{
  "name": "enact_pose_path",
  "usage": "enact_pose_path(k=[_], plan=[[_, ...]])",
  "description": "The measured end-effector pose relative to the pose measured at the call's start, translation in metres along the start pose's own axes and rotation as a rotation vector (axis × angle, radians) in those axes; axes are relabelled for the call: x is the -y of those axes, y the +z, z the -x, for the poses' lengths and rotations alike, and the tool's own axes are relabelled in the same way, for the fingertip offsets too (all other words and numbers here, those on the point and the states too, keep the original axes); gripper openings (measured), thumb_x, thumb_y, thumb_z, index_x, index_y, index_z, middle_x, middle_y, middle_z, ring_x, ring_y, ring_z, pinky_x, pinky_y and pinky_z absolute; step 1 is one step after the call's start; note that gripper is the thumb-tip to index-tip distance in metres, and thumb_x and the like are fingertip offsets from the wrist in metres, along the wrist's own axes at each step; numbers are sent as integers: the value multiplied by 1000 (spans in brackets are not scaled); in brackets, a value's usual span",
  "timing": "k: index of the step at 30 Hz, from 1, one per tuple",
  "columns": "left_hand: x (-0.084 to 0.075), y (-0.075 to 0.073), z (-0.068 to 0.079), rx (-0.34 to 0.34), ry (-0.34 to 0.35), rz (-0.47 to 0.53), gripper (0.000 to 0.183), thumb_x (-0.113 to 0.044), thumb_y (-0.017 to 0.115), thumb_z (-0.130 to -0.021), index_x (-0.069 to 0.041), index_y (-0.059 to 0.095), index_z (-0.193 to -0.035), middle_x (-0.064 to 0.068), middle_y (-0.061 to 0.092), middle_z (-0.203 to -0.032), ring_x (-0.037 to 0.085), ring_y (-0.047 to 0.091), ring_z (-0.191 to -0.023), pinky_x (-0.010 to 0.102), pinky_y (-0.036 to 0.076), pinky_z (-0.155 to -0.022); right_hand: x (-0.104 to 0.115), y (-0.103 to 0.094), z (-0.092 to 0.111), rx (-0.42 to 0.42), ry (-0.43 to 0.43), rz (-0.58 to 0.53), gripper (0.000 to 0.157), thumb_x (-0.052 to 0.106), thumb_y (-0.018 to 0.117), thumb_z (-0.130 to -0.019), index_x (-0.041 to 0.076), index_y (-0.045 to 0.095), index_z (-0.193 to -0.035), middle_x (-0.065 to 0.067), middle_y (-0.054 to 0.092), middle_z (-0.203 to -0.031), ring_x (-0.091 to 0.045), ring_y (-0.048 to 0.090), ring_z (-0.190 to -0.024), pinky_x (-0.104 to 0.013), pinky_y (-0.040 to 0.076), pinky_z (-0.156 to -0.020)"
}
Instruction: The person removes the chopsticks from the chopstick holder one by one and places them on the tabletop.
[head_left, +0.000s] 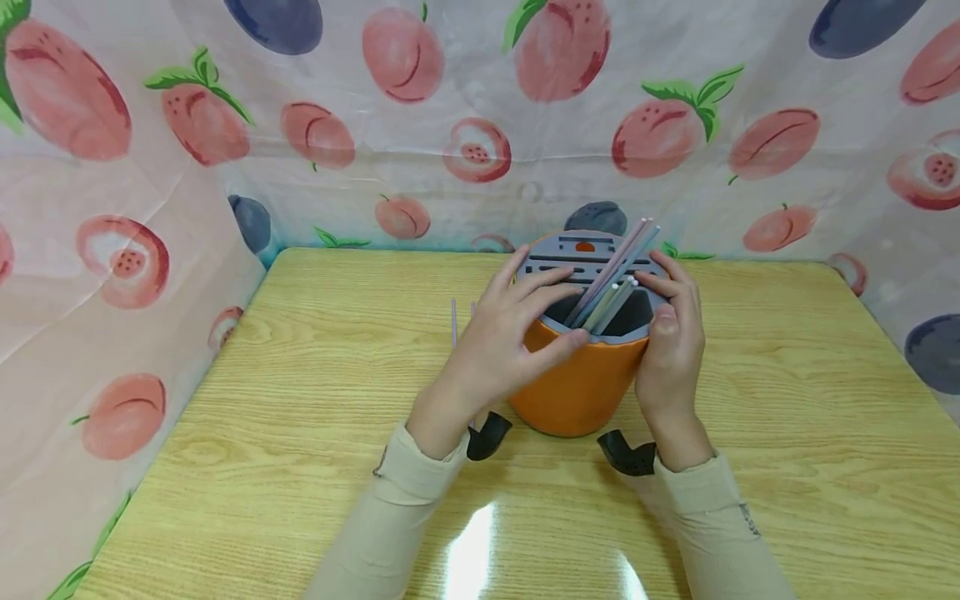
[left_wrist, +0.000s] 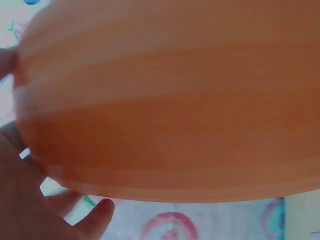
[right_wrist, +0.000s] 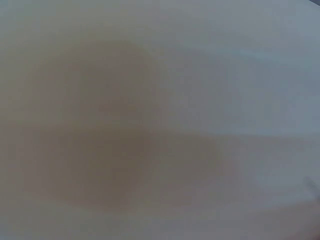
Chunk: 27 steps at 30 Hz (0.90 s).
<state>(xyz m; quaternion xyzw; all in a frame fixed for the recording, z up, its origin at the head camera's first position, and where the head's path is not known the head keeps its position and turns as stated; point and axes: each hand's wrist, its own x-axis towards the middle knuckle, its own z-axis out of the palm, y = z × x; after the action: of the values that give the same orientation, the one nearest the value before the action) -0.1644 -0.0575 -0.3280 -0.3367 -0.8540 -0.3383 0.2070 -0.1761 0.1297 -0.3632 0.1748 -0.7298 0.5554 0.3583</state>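
Observation:
Both hands are on an orange utensil holder (head_left: 577, 379) with a grey slotted top (head_left: 551, 250). Several slim pastel chopsticks (head_left: 618, 265), pink, blue and green, lean to the right out of its dark front opening. My left hand (head_left: 498, 346) holds the rim from the left, its thumb at the front edge and its fingers over the top. On the right side my right hand (head_left: 671, 358) grips the holder, fingertips over the top edge. In the left wrist view the orange wall (left_wrist: 175, 125) fills most of the picture. The right wrist view is a pale blur.
Two thin pink chopsticks (head_left: 453, 321) lie on the wood-grain table (head_left: 337, 358) left of the holder, partly behind the left hand. A fruit-print cloth (head_left: 525, 158) hangs behind the table and along its sides. Black curved pieces (head_left: 489, 436) stick out at both wrists.

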Motion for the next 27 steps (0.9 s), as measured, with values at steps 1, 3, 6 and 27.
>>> enact_pose_path(k=[1, 3, 6, 27], plan=[[-3, -1, 0, 1, 12, -10, 39, -41, 55, -87, -17, 59, -117, -3, 47, -129, 18, 15, -133, 42, 12, -106, 0, 0, 0, -1, -2, -5, 67, 59, 34, -88, 1, 56, -113, -5, 42, -132, -21, 31, -125, -34, 21, -103], [-10, -3, 0, -3, 43, -39, 33, -37, 53, -89, -17, 62, -113, -4, 52, -124, 17, 23, -131, 44, 13, -105, 0, 0, 0, -3, 1, -15, 68, 60, 34, -88, 0, 56, -112, -6, 42, -132, -20, 31, -125, -33, 22, -103], [-19, -4, 0, -6, 66, -86, 26, -33, 51, -91, -18, 64, -108, -8, 58, -115, 14, 33, -126, 49, 15, -104, -1, 0, 0, -14, 4, -43, 69, 61, 36, -86, -2, 55, -108, -9, 42, -131, -21, 31, -126, -32, 24, -103], [-17, -14, 1, -261, 79, 89, 10, -18, 63, -84, -10, 63, -89, -3, 62, -86, 6, 53, -84, 26, 41, -85, 2, 1, 0, -20, 7, -54, 62, 54, 37, -89, -1, 57, -109, -8, 43, -131, -21, 32, -125, -32, 23, -103]])
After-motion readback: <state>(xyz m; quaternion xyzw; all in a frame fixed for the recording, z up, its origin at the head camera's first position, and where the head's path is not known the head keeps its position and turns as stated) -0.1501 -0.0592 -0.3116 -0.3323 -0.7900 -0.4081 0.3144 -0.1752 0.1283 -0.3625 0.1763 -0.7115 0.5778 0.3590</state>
